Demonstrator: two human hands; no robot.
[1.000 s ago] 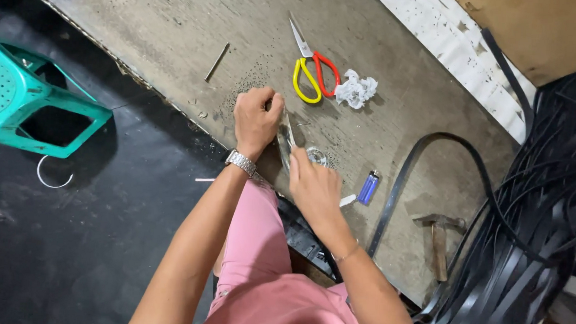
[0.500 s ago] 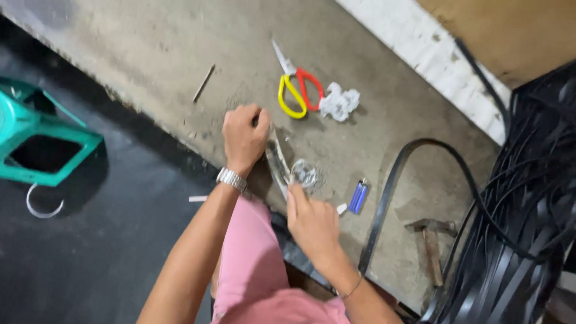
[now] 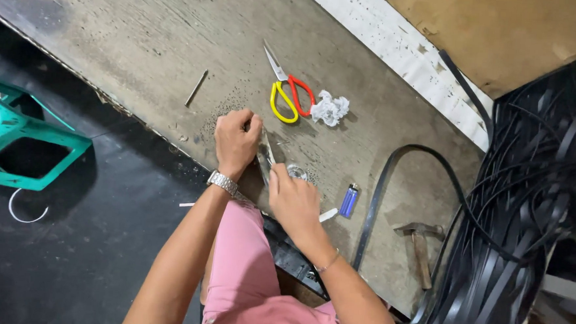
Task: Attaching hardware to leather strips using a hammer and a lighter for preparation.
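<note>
- The left hand is curled into a loose fist on the grey worktable, fingers drawn together and pinching the upper end of a thin shiny metal strip; a metal watch sits on its wrist.
- The right hand lies just below and right of the left hand, fingers folded together over the strip's lower end; what exactly they press on cannot be told.
- The strip runs slanted between the 2 hands, touching both, near the worktable's front edge.
- A small clear crumpled bit lies against the right hand's knuckles.
- Scissors with 1 yellow and 1 red handle loop lie above the left hand, blades closed and aimed away from the person.
- A crumpled white wad touches the scissors' red loop on the right.
- A blue lighter sits just right of the right hand.
- A hammer lies farther right, near a heap of black straps.
- A thin stick lies left of the scissors.
- A teal plastic stool stands on the dark floor, well left of the left hand.
</note>
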